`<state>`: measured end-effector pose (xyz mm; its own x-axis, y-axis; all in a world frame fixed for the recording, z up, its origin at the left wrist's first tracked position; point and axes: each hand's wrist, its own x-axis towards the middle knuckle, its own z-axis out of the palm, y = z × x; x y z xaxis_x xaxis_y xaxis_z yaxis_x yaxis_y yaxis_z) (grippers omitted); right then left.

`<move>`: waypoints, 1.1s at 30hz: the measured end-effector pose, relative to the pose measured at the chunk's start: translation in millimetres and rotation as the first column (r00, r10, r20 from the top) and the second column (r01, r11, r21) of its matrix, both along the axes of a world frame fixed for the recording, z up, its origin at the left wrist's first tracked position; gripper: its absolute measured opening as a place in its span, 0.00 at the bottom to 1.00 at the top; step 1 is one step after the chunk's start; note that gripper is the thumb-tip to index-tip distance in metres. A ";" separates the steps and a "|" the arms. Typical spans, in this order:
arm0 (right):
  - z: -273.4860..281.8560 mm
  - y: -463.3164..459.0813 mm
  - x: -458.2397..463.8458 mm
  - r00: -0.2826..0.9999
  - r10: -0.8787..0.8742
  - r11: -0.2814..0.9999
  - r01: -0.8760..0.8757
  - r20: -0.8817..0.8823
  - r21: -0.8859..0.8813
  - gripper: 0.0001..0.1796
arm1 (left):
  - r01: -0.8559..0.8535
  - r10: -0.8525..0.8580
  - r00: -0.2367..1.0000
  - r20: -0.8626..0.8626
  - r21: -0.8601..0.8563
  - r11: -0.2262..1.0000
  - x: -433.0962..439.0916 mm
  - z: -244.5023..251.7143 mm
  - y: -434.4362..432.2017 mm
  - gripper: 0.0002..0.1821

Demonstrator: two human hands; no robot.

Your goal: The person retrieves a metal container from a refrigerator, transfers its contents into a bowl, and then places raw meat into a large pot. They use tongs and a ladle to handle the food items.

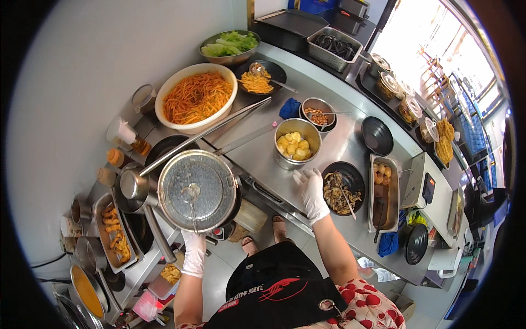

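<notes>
My left hand (194,251), in a white glove, is at the near rim of a round wire-mesh strainer (199,205) that lies over a dark pan. The rim hides its fingers, so I cannot make out their grip. My right hand (313,193), gloved too, holds nothing, with its fingers partly spread over the steel counter (263,164). Its fingertips are just in front of a steel pot (289,163) of yellow, potato-like pieces (294,146). To its right is a black bowl (356,174) of chopped brownish food with a spoon (348,201) in it.
Long metal tongs (205,133) slant past the strainer. Behind stand a white basin (161,96) of shredded orange food, a lettuce bowl (230,58) and a bowl of peanuts (314,103). A tray with eggs (382,191) is at right. At left, a tray holds fried pieces (117,238).
</notes>
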<state>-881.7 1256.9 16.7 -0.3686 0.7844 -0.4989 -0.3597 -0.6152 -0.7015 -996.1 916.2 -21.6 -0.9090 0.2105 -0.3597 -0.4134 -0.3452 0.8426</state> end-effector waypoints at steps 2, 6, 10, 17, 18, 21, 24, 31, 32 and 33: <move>-3.9 25.8 -6.9 0.999 0.026 0.999 -0.027 -0.021 -0.042 0.36 | 0.049 -0.049 0.999 0.022 -0.010 0.999 8.4 -4.3 5.5 0.25; 7.3 53.4 -24.6 0.999 0.018 0.989 -0.012 0.041 -0.145 0.34 | 0.004 -0.026 0.974 0.226 0.096 0.995 27.4 -16.4 27.6 0.22; 28.2 69.8 -40.7 0.967 0.122 0.992 -0.127 0.225 0.008 0.45 | 0.080 -0.086 0.969 0.232 0.037 0.996 42.0 -33.3 60.2 0.21; -1.7 102.1 -74.2 0.876 0.359 0.918 -0.393 0.324 0.047 0.28 | 0.091 -0.163 0.949 0.271 0.262 0.961 42.0 -42.6 103.9 0.21; -9.7 107.8 -77.3 0.882 0.310 0.929 -0.359 0.354 0.083 0.21 | 0.119 -0.173 0.954 0.244 0.219 0.968 39.7 -42.2 110.0 0.21; -19.3 133.4 -74.6 0.790 0.296 0.871 -0.454 0.537 0.188 0.18 | 0.160 -0.175 0.972 0.157 0.105 0.982 34.3 -41.4 133.9 0.21; -5.2 156.2 -61.5 0.822 0.293 0.880 -0.432 0.489 0.199 0.15 | 0.216 -0.213 0.976 0.047 -0.079 0.973 34.2 -36.0 160.9 0.20; 21.1 223.0 -46.0 0.750 0.257 0.877 -0.446 0.610 0.179 0.16 | 0.204 -0.201 0.976 0.088 -0.025 0.979 29.2 -14.7 220.0 0.16; 18.5 226.4 -42.3 0.771 0.234 0.886 -0.420 0.592 0.197 0.16 | 0.258 -0.245 0.959 0.141 -0.087 0.962 25.5 -12.1 226.9 0.14; 17.7 229.4 -37.4 0.756 0.188 0.886 -0.406 0.627 0.224 0.16 | 0.278 -0.269 0.957 0.107 -0.085 0.957 23.2 -9.4 233.3 0.13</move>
